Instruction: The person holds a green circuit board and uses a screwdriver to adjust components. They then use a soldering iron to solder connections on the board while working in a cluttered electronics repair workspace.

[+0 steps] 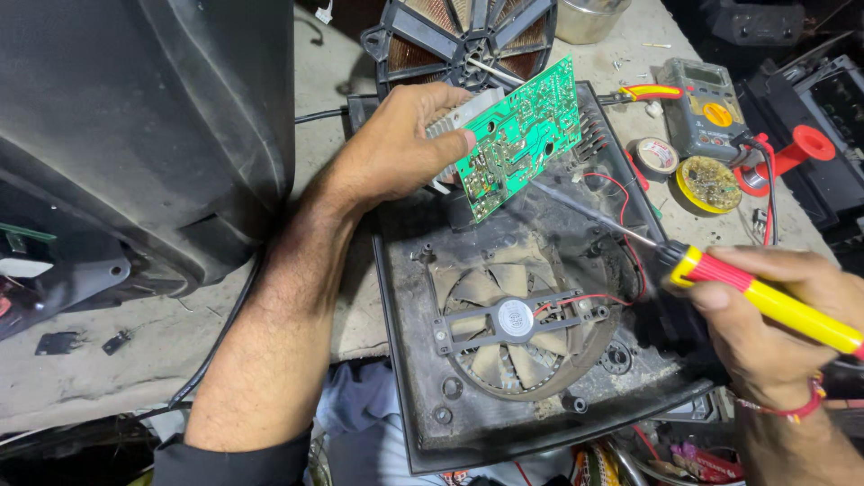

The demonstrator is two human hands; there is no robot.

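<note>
Right hand [765,328] fingers clamped on yellow-red screwdriver [720,270], left hand [396,144] fingers gripping green circuit board [520,135], dusty fan housing [513,324] below

One view only, taken from a camera worn on the person's head. It looks steeply down and slightly forward over a pale, dusty workbench top [135,360], close enough that both forearms enter from the bottom edge and fill much of the frame. The left hand [396,144] sits near upper centre, the right hand [765,333] at the lower right edge. The open black plastic appliance housing with its round grey fan [513,324] occupies the centre, seen almost from directly above. A large dark curved plastic casing [153,117] blocks the upper left corner. No second view is supplied, so nothing overlaps.
</note>
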